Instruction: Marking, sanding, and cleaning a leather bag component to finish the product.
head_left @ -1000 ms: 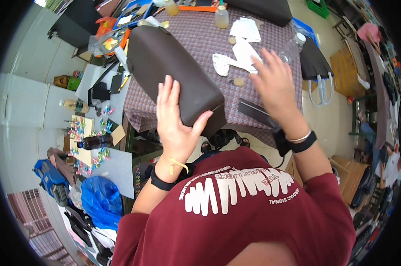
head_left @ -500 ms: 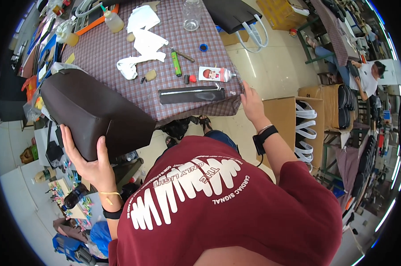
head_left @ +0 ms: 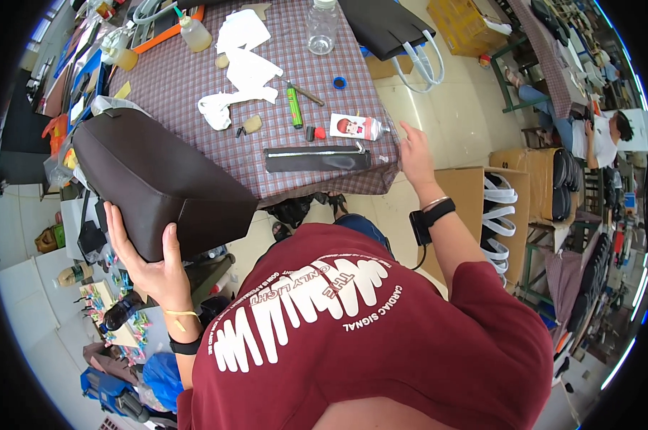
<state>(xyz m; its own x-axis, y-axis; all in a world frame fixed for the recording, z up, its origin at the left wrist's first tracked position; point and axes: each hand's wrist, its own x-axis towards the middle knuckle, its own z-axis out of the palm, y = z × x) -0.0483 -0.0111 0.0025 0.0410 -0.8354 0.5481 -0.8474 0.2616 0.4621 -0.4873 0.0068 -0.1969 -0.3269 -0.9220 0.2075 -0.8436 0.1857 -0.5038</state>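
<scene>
A checked woven cloth [head_left: 170, 82] covers the table, its weave matte and slightly rumpled. Toward eleven o'clock lies a crumpled, soft white cloth [head_left: 252, 72]; at twelve, near the far edge, stands a clear, ribbed plastic jar [head_left: 321, 32]. Just above centre, a narrow black pouch [head_left: 317, 161] lies flat, its metal zip running straight along the upper edge. Between twelve and one, a squeezed white tube [head_left: 354, 127] with a printed cartoon lies near a slim green tube [head_left: 294, 107] and a blue ring-shaped cap [head_left: 340, 83]. At three o'clock, a cardboard box [head_left: 449, 201] holds pale looped handles [head_left: 499, 226].

The dark brown case [head_left: 134, 161] sits at nine o'clock, over the table's left edge. It is a long, block-like form with softly rounded edges, smooth and leather-like, with a faint sheen on top and a seam down its near end. Between eight and nine, the left hand [head_left: 148, 261] supports its near corner, fingers extended along one side and thumb spread apart. At two o'clock, the right hand [head_left: 417, 159] is loosely extended beside the cloth's right edge; whether it touches, I cannot tell.
</scene>
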